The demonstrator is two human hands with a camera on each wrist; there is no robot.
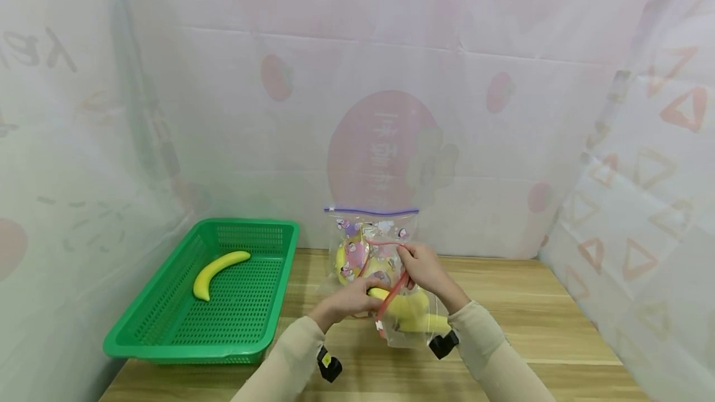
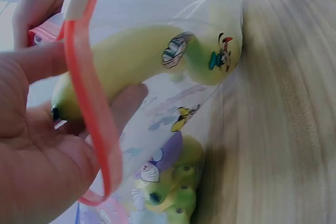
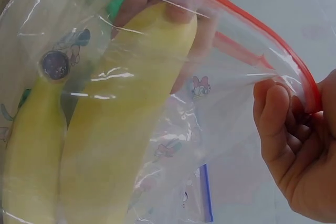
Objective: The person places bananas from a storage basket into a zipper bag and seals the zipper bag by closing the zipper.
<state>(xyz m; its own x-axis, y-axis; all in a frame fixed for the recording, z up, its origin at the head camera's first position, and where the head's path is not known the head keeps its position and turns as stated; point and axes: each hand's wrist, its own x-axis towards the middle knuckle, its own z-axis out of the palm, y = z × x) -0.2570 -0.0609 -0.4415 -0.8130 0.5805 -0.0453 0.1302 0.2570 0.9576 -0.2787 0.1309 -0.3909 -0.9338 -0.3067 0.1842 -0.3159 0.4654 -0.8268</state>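
My left hand reaches into the mouth of a clear printed zip bag with a red zip and white slider. Its fingers and thumb grip the end of a banana, whose length lies inside the bag. A second banana lies beside it in the same bag. With thumb and fingers, my right hand pinches the red zip edge on the other side of the mouth, which stands apart. In the right wrist view, the left fingers show partly through the plastic behind the banana's tip.
Behind stands another clear printed bag with a purple zip, holding yellow-green fruit. To the left, a green plastic basket holds one banana. Patterned cloth hangs behind and beside the wooden table.
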